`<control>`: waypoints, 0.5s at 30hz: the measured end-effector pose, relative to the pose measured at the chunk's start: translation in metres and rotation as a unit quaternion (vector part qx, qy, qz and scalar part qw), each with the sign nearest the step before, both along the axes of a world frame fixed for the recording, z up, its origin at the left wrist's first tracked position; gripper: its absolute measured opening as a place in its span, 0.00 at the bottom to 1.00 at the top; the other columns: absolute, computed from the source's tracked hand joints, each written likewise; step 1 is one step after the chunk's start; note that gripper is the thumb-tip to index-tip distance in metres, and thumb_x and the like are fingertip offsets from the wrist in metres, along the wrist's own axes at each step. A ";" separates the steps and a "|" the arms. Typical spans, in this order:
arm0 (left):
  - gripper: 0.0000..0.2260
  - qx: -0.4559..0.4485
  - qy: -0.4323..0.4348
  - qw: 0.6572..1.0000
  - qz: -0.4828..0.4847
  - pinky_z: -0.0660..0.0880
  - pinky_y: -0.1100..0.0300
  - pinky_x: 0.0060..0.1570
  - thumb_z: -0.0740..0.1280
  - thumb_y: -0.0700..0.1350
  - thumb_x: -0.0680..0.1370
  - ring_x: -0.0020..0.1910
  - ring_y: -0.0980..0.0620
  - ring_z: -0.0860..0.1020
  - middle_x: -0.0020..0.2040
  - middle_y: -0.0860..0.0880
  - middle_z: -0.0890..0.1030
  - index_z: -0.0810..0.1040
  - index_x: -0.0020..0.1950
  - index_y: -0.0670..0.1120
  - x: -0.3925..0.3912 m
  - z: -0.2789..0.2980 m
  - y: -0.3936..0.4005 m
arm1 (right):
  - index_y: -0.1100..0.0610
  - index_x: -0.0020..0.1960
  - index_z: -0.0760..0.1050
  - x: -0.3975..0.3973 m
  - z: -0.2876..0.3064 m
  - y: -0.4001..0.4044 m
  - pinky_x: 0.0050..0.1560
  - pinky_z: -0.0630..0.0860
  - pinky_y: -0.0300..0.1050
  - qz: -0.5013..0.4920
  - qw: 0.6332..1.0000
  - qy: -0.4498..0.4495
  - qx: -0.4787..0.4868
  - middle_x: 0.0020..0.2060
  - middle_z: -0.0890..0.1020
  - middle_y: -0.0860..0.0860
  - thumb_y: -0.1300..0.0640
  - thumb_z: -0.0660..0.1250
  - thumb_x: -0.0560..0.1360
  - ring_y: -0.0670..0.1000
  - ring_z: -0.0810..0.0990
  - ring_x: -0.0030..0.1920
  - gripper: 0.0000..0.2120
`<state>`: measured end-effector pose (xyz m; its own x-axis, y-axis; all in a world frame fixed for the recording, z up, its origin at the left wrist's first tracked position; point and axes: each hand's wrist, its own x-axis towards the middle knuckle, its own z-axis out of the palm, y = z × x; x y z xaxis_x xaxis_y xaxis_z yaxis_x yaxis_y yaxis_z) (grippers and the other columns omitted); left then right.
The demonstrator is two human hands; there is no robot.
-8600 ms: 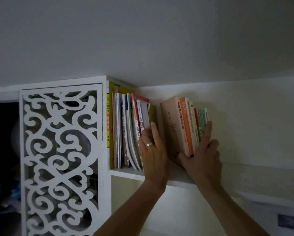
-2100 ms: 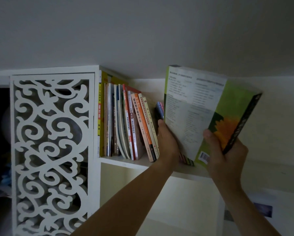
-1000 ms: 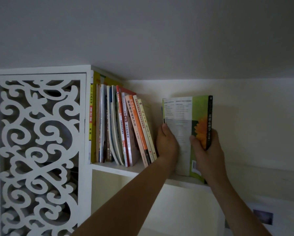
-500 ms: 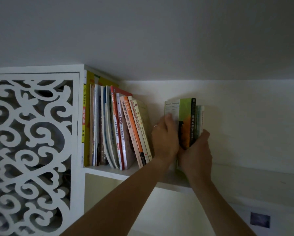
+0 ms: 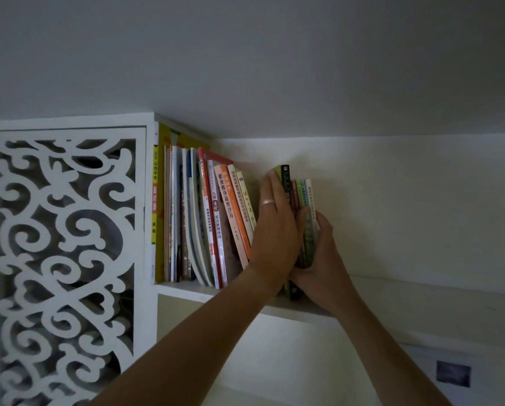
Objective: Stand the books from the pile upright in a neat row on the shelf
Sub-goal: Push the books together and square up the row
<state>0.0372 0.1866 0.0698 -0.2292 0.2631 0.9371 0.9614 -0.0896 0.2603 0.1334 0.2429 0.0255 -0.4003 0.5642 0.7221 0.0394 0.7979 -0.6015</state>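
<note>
A white carved scrollwork panel (image 5: 66, 259) fills the left side, dark behind its cutouts. Plain ceiling (image 5: 245, 54) overhead, pale wall (image 5: 406, 200) on the right, a small dark rectangle (image 5: 453, 373) low down.

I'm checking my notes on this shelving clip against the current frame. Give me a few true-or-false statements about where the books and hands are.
1. The left hand lies flat against the green book. True.
2. The right hand hangs idle below the shelf. False: it grips the thin books standing right of the green one.
3. The orange-spined book stands perfectly upright. False: it leans left.
4. A ring is on the left hand. True.
5. A white fretwork panel stands left of the books. True.
</note>
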 end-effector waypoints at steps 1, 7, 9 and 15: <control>0.33 0.017 0.038 0.997 0.057 0.56 0.53 0.80 0.58 0.54 0.86 0.81 0.43 0.60 0.83 0.37 0.55 0.50 0.84 0.38 -0.003 -0.001 -0.002 | 0.39 0.80 0.46 0.000 0.000 0.000 0.62 0.80 0.57 0.005 1.000 -0.009 -0.001 0.74 0.67 0.46 0.28 0.79 0.55 0.50 0.73 0.70 0.64; 0.33 0.091 0.074 0.971 0.209 0.53 0.39 0.80 0.58 0.55 0.86 0.83 0.39 0.53 0.83 0.37 0.55 0.55 0.82 0.35 -0.041 -0.013 -0.005 | 0.38 0.79 0.49 -0.001 -0.004 -0.002 0.66 0.78 0.55 0.037 0.994 -0.097 0.015 0.73 0.67 0.43 0.31 0.82 0.56 0.48 0.71 0.70 0.62; 0.33 0.094 0.078 0.971 0.207 0.54 0.39 0.80 0.59 0.55 0.86 0.83 0.39 0.52 0.83 0.37 0.54 0.55 0.83 0.37 -0.048 -0.016 -0.006 | 0.38 0.79 0.47 -0.001 -0.006 0.000 0.68 0.76 0.57 0.027 0.993 -0.113 0.007 0.74 0.65 0.44 0.29 0.82 0.55 0.49 0.70 0.71 0.64; 0.32 0.070 0.099 0.986 0.114 0.53 0.38 0.80 0.57 0.54 0.86 0.84 0.40 0.46 0.84 0.37 0.49 0.52 0.83 0.37 -0.062 -0.034 -0.009 | 0.38 0.81 0.46 0.002 -0.002 -0.003 0.64 0.75 0.45 0.037 0.990 -0.136 -0.015 0.76 0.68 0.41 0.32 0.81 0.59 0.46 0.73 0.67 0.62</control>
